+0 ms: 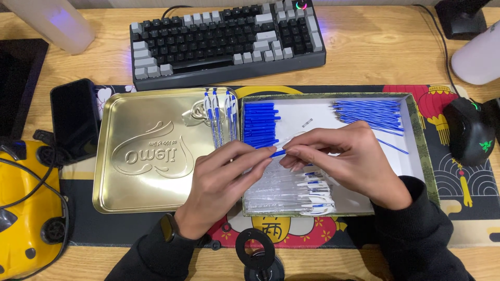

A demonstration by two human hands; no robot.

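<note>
Head view, left to right: a yellow device point(23, 208) sits at the near left edge, a black phone point(75, 119) just beyond it, and a keyboard point(226, 41) lies at the far side of the desk. A gold tin lid point(151, 151) rests on the mat, with a few finished pens point(221, 117) lying along its right edge.

The left hand point(224, 182) reaches over the lid's right side, fingers closed on the near end of a blue pen part point(277, 153). That part lies almost level, its long axis running left to right, bridging the gap between the two hands. The right hand point(338, 156) meets it from the right, fingertips pinched at what seems a clear barrel point(291, 139), though the grip there is partly hidden.

Both hands hover over a white tray point(416, 156) holding blue caps point(260, 125) at the far left, thin blue refills point(372, 114) at the far right, and clear barrels point(291, 195) near. A black mouse point(471, 130) sits at the right.
</note>
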